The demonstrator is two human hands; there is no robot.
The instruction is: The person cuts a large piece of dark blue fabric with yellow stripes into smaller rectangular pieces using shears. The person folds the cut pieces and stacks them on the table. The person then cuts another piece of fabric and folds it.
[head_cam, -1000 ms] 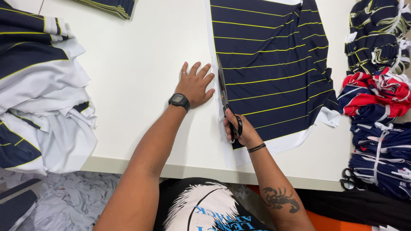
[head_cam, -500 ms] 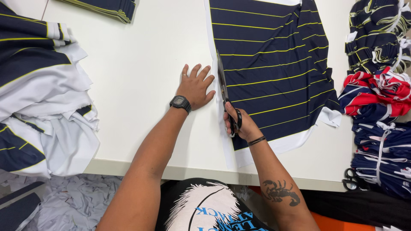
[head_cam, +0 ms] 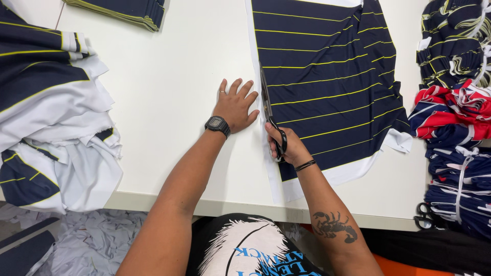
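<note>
Two hands working: right hand (head_cam: 286,148) fingers clamped on scissors (head_cam: 271,120) at striped navy fabric (head_cam: 327,87) edge; left hand (head_cam: 235,105) flat, fingers spread on counter (head_cam: 169,92).

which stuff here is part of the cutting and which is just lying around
In use:
- scissors in the right hand
- navy striped fabric being cut
- left hand flat on the white table

Lying about:
- cut fabric heap, left
- folded pile, top
- red and navy bundles, right
- spare scissors

The striped fabric (head_cam: 327,87) is soft matt cloth; the scissors (head_cam: 268,110) have probably metal blades; the white surface (head_cam: 169,97) looks smooth and matt.
</note>
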